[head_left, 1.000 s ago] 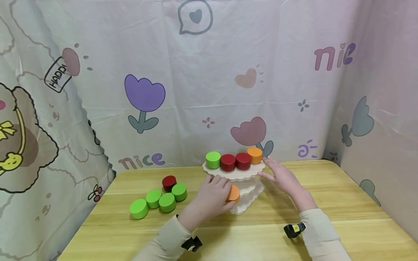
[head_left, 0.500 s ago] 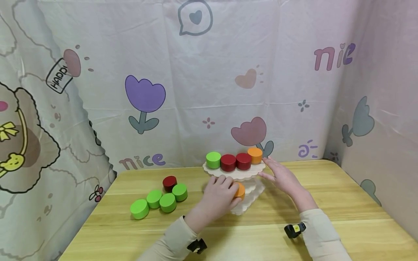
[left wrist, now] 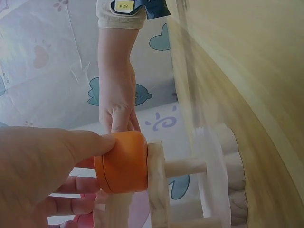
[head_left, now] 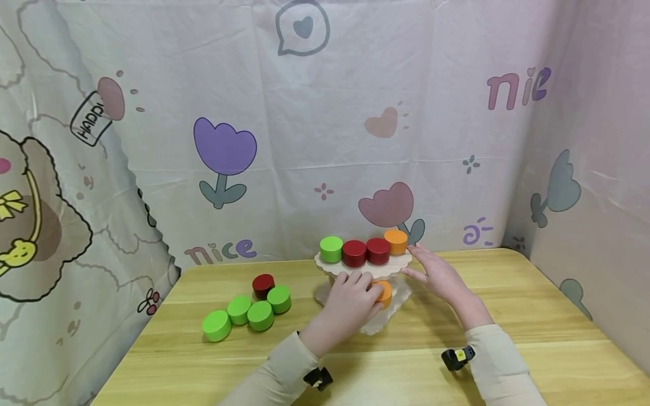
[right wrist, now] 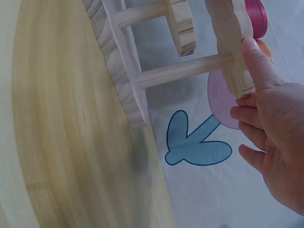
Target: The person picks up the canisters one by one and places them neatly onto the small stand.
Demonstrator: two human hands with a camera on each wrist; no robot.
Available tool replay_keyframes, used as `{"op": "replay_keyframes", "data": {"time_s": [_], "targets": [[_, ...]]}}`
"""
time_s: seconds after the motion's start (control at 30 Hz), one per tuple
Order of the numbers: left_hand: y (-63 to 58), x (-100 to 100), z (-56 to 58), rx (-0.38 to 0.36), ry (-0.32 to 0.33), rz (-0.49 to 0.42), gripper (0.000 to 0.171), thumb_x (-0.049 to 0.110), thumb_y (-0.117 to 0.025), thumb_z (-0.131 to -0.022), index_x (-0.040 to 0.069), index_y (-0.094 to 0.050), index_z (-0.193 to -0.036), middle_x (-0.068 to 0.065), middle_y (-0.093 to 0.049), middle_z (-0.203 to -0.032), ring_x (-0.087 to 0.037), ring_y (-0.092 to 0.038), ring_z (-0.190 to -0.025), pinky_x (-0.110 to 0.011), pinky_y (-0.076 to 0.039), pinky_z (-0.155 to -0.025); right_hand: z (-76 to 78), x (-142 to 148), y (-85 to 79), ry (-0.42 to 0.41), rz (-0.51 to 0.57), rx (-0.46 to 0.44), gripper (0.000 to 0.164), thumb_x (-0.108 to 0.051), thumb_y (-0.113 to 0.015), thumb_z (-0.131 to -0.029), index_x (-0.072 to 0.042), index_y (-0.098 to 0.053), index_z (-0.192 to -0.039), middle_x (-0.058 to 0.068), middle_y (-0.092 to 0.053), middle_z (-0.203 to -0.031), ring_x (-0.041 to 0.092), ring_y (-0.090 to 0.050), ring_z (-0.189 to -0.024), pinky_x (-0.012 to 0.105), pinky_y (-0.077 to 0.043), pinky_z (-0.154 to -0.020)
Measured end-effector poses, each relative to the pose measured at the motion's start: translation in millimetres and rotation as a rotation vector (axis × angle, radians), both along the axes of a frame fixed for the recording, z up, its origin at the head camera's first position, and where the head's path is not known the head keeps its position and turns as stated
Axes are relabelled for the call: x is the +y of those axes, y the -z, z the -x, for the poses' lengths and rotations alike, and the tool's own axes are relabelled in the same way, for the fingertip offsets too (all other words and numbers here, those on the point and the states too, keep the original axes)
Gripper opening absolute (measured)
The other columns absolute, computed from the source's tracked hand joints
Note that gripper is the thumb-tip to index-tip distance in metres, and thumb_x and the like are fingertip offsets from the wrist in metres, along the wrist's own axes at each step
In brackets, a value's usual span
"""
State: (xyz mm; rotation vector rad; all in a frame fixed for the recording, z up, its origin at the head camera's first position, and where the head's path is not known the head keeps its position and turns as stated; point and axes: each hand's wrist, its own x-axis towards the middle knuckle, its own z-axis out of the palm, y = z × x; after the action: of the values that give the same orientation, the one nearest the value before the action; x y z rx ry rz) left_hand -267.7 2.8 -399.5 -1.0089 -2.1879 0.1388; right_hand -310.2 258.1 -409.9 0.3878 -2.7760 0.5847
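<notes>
My left hand (head_left: 345,307) pinches an orange round block (left wrist: 126,164) between thumb and fingers. The block's flat side meets the small middle tier (left wrist: 159,190) of a scalloped wooden tiered stand (head_left: 376,274), as the left wrist view shows. On the top tier stand a green block (head_left: 331,249), two dark red blocks (head_left: 354,254) and another orange block (head_left: 395,241). At the right rim of that tier, my right hand (head_left: 439,276) rests its thumb and fingertips, the fingers fairly straight. The left hand hides part of the lower tiers in the head view.
Left of the stand, several green round blocks (head_left: 260,316) and one dark red block (head_left: 263,286) lie on the wooden table (head_left: 406,366). Printed cloth (head_left: 304,129) hangs behind the table and along both sides.
My left hand has slid to the right with the orange block, across the space under the top tier. The right hand keeps its place at the rim.
</notes>
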Motion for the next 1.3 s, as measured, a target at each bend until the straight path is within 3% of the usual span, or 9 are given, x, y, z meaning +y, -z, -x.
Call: {"op": "replay_keyframes", "data": {"time_s": [0.23, 0.83, 1.3], "targets": [[1.6, 8.5, 5.3, 0.015, 0.010, -0.013, 0.024, 0.045, -0.070, -0.086, 0.028, -0.070, -0.102, 0.008, -0.058, -0.091, -0.011, -0.052, -0.085, -0.026, -0.035, -0.070, -0.1, -0.5, -0.1, 0.006, 0.002, -0.010, 0.076, -0.053, -0.055, -0.093, -0.004, -0.037, -0.149, 0.021, -0.034, -0.154, 0.041, -0.030, -0.144, 0.059, -0.029, -0.112], [5.6, 17.0, 16.8, 0.036, -0.039, 0.000, 0.031, 0.047, -0.071, -0.085, 0.026, -0.069, -0.107, 0.006, -0.061, -0.094, -0.013, -0.053, -0.089, -0.026, -0.038, -0.072, 0.6, -0.8, 0.5, 0.002, 0.001, -0.012, 0.075, -0.052, -0.055, -0.094, -0.003, -0.037, -0.148, 0.023, -0.034, -0.154, 0.043, -0.032, -0.142, 0.059, -0.031, -0.111], [5.8, 0.4, 10.6, 0.042, 0.003, -0.041, 0.027, 0.045, -0.070, -0.086, 0.025, -0.068, -0.104, 0.006, -0.058, -0.091, -0.013, -0.053, -0.083, -0.026, -0.039, -0.069, 1.3, -0.3, 2.2, 0.002, 0.005, -0.005, 0.075, -0.053, -0.054, -0.094, -0.004, -0.037, -0.148, 0.022, -0.034, -0.154, 0.043, -0.032, -0.143, 0.059, -0.029, -0.112]]}}
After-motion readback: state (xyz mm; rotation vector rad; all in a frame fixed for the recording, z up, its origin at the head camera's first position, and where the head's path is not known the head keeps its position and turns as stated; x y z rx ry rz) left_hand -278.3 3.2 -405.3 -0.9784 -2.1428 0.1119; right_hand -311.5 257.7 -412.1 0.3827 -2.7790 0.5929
